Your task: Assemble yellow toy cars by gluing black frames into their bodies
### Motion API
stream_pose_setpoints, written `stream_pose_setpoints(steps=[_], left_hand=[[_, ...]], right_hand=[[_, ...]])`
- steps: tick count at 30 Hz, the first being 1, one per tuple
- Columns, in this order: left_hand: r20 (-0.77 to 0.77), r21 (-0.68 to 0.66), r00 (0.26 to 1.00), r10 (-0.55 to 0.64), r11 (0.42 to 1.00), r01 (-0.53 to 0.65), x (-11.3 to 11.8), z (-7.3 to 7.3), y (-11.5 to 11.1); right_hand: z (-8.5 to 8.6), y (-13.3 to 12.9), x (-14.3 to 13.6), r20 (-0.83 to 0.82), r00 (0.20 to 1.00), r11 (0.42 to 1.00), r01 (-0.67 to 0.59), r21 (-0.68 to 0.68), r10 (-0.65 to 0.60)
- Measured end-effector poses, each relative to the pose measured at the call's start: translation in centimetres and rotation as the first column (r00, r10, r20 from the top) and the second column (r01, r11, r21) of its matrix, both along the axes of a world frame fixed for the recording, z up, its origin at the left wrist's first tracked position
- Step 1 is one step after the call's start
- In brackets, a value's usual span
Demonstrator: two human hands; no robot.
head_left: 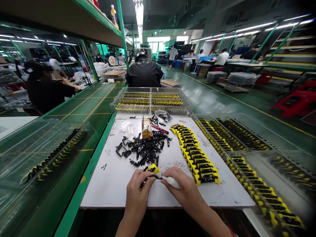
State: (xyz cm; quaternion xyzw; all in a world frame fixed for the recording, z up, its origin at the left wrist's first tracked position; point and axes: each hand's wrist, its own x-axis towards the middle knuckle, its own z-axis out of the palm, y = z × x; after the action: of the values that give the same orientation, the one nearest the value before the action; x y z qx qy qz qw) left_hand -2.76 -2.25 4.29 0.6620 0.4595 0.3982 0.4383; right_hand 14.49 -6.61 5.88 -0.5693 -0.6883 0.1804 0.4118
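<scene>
Near the front of the white board (98, 184), my left hand (138, 186) pinches a small black part (156, 176). A yellow and black piece (153, 168) shows just above its fingers. My right hand (181, 184) is closed around a small white bottle (171, 182), whose tip meets the black part. Behind the hands lies a pile of loose black parts (148, 149). To the right a curved row of yellow and black pieces (197, 151) stands on the board. A small yellow box (146, 129), a red pen-like tool (160, 129) and a crumpled white tissue (127, 129) lie farther back.
Clear trays with yellow and black pieces stand at the left (14, 138), behind the board (150, 112) and at the right (227, 152). A person in black (144, 72) sits ahead; another person (49, 87) works at the left. A green shelf post (122, 36) rises ahead.
</scene>
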Motion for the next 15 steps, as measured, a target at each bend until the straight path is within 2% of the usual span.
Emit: stream_pose_setpoints(steps=[3,6,8,9,12,15], left_hand=[[0.041,-0.066,0.999,0.018,0.998,-0.015,-0.3,-0.5,0.2],[0.104,-0.185,0.988,0.111,0.979,-0.090,-0.8,-1.4,0.3],[0.126,-0.264,0.975,0.183,0.954,-0.144,-1.2,-2.0,0.1],[0.122,-0.297,0.970,0.211,0.940,-0.167,-1.4,-2.3,0.0],[0.071,-0.360,0.966,0.250,0.909,-0.209,-1.9,-2.7,-0.7],[0.045,-0.381,0.956,0.292,0.889,-0.253,-2.3,-2.6,-1.2]], right_hand=[[0.0,0.6,0.4,0.046,0.997,0.996,0.066,-0.065,-0.063],[0.7,3.0,1.4,0.124,0.958,0.944,0.279,-0.175,-0.260],[1.4,6.0,2.4,0.169,0.891,0.873,0.449,-0.188,-0.421],[1.7,7.9,2.8,0.173,0.869,0.853,0.491,-0.177,-0.464],[2.5,14.1,4.2,0.170,0.817,0.812,0.572,-0.116,-0.551],[3.2,18.9,5.1,0.156,0.806,0.806,0.586,-0.079,-0.571]])
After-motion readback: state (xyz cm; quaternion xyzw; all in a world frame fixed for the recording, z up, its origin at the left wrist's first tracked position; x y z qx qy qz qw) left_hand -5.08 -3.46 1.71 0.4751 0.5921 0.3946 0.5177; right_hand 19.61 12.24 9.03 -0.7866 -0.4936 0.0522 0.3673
